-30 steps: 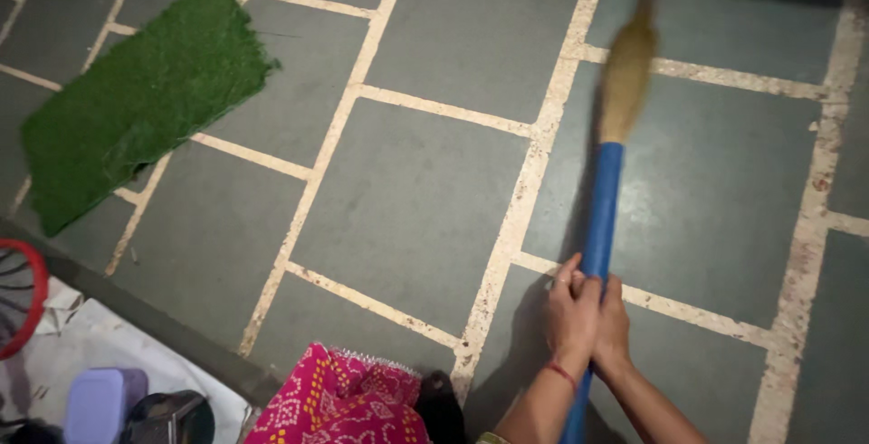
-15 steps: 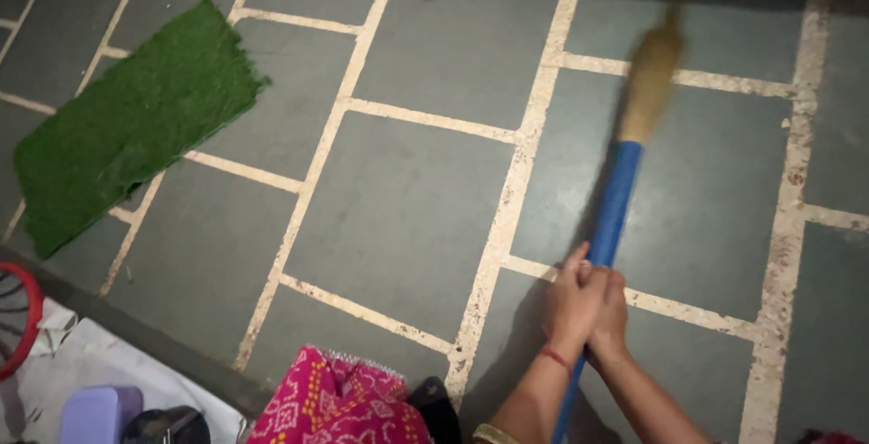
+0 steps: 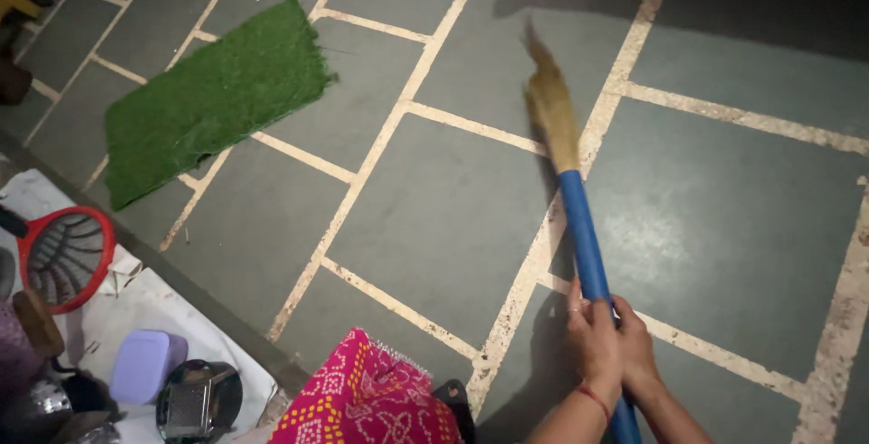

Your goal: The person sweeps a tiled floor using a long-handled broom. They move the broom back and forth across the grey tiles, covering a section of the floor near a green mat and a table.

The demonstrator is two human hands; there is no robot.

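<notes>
Blue-handled grass broom (image 3: 579,218) gripped low by left hand (image 3: 593,340) and right hand (image 3: 638,349), both closed round it; bristles down on grey stone floor (image 3: 434,218), green mat (image 3: 213,95) well apart.

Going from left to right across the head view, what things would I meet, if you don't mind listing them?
Red strainer → lavender container → green turf mat → pink patterned cloth → broom, gripped by both hands: left hand, right hand.

Broom (image 3: 579,227): long blue cylindrical handle; head of pale straw-coloured bristles, tapered to a point and blurred; held tilted, bristle end away from the person, over grey stone floor (image 3: 434,218) with light joints; handle's near end gripped.
</notes>
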